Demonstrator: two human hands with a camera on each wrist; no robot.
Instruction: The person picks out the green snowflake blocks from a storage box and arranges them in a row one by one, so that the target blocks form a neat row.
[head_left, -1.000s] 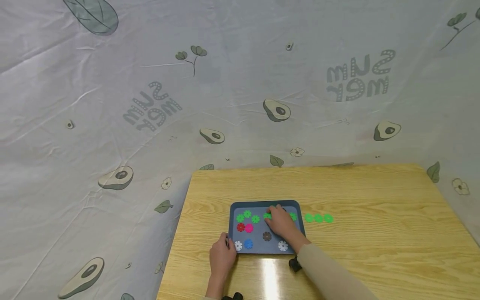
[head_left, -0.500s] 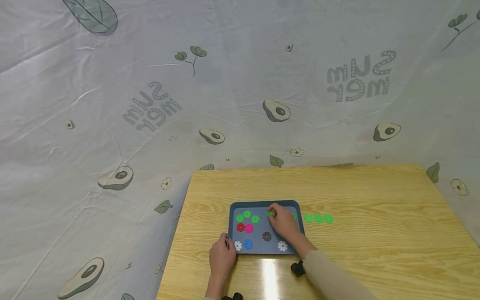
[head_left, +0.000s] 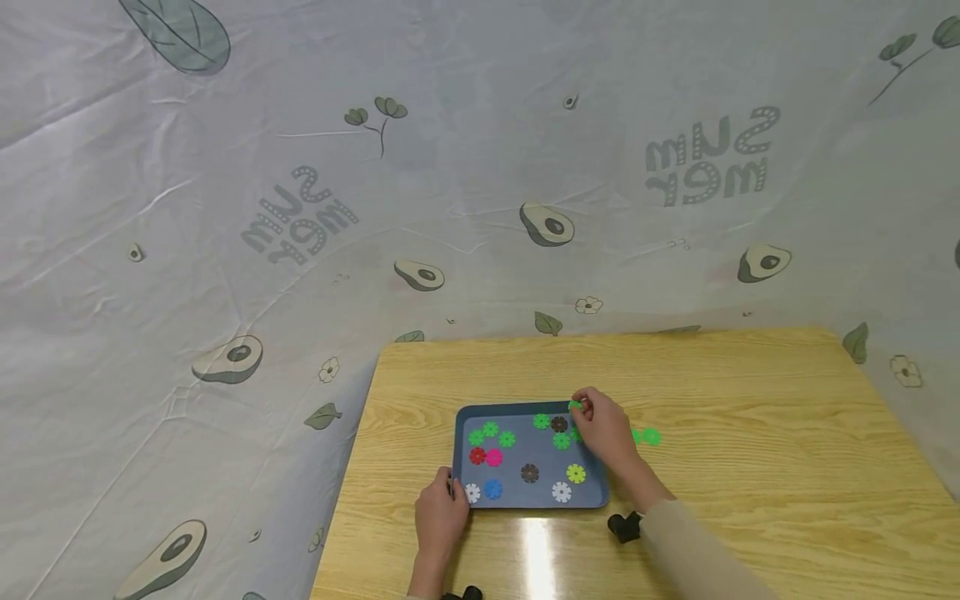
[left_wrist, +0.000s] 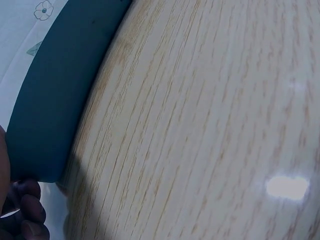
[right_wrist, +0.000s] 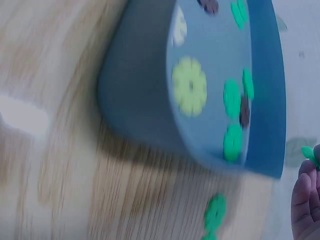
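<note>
My right hand (head_left: 609, 429) pinches a green notched flower-shaped disc (head_left: 575, 405) over the far right part of the grey-blue tray (head_left: 517, 410). In the right wrist view, that disc sticks out from the fingertips at the right edge. My left hand (head_left: 441, 515) grips the tray's near left corner, thumb on the rim. Inside the tray lie several green discs (head_left: 507, 439), a red one (head_left: 477, 456), a pink one (head_left: 493, 457), a blue one (head_left: 492, 488), a yellow one (head_left: 576, 473), two brown ones (head_left: 529, 473) and two white ones (head_left: 561, 492).
Green discs (head_left: 651, 437) lie in a row on the wooden table (head_left: 750, 467) right of the tray, partly hidden by my right hand. A patterned sheet (head_left: 465, 167) hangs behind and to the left of the table. Black wrist cameras (head_left: 624, 527) are strapped on.
My right hand has lifted a green disc from the tray's far side and moved right, uncovering the yellow disc and a brown one. The left hand stays on the tray corner.
</note>
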